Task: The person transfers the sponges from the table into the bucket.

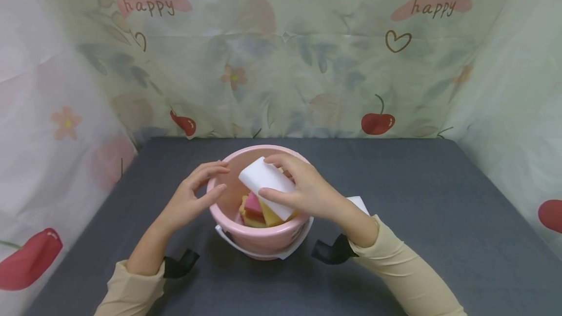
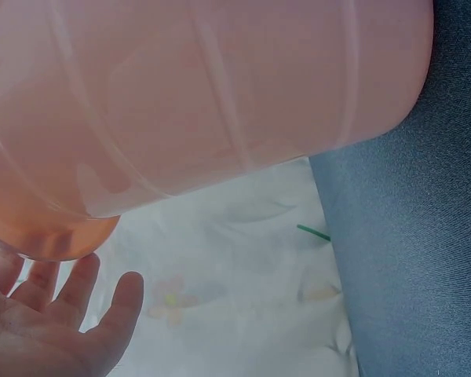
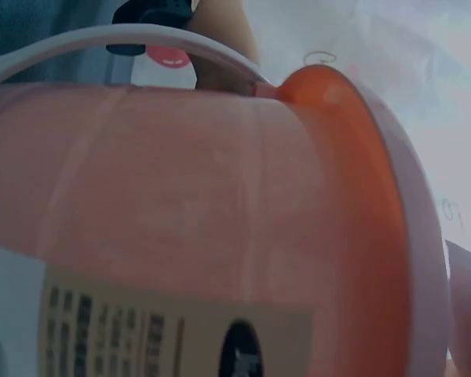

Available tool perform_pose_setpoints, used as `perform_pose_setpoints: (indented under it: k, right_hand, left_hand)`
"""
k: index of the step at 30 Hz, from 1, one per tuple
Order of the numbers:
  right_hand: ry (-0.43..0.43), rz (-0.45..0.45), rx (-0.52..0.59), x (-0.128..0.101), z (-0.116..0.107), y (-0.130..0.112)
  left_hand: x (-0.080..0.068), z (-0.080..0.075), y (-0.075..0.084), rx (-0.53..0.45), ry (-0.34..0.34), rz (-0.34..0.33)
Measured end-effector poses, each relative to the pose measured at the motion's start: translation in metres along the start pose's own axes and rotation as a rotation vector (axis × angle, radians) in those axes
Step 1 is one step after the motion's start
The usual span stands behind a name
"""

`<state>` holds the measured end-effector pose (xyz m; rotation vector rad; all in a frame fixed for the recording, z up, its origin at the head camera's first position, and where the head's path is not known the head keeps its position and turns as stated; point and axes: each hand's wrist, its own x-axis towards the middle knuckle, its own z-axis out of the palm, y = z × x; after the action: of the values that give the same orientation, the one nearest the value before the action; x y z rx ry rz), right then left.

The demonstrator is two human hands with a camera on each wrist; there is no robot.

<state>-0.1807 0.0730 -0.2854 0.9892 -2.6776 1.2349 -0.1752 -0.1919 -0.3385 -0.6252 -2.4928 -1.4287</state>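
Note:
A pink bucket [image 1: 228, 199] with a white handle stands on the dark grey table. Inside it lie yellow and pink sponges [image 1: 253, 205]. My right hand [image 1: 303, 189] grips a white sponge block [image 1: 267, 185] over the bucket's opening, thumb on its near edge, fingers on its far end. My left hand [image 1: 193, 194] hovers at the bucket's left rim with relaxed fingers, holding nothing. In the left wrist view the bucket wall [image 2: 220, 94] fills the top and my left hand [image 2: 55, 314] shows open below it. The right wrist view is filled by the bucket wall [image 3: 180, 212] and its label.
The grey table [image 1: 417, 199] is fenced by printed cloth with cherries and "happy" lettering at the back [image 1: 281, 62] and both sides. Another white piece [image 1: 359, 204] peeks out behind my right wrist.

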Motion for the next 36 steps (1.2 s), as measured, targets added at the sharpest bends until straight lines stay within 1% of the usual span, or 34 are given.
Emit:
perform_pose_setpoints:
  k: [4, 7, 13, 22, 28, 36]
  right_hand:
    - [0.000, -0.034, -0.014, 0.002, 0.004, -0.004]
    - [-0.001, -0.052, -0.049, 0.003, 0.007, -0.006]
    - [-0.038, -0.026, -0.120, 0.005, 0.013, -0.009]
    - [-0.112, 0.009, -0.176, 0.007, 0.017, -0.013]
    - [-0.139, 0.007, -0.221, 0.009, 0.019, -0.016]
    - [-0.172, 0.036, -0.253, 0.012, 0.021, -0.018]
  left_hand:
    - [0.000, 0.000, -0.001, -0.005, 0.000, 0.004]
    - [0.000, 0.000, -0.001, -0.008, 0.001, 0.005]
    - [0.000, 0.000, -0.001, -0.018, 0.000, 0.014]
    - [0.000, 0.000, -0.001, -0.012, -0.007, -0.001]
    - [0.000, 0.000, -0.001, -0.001, -0.007, -0.013]
    - [0.000, 0.001, 0.000, -0.001, -0.001, 0.000]
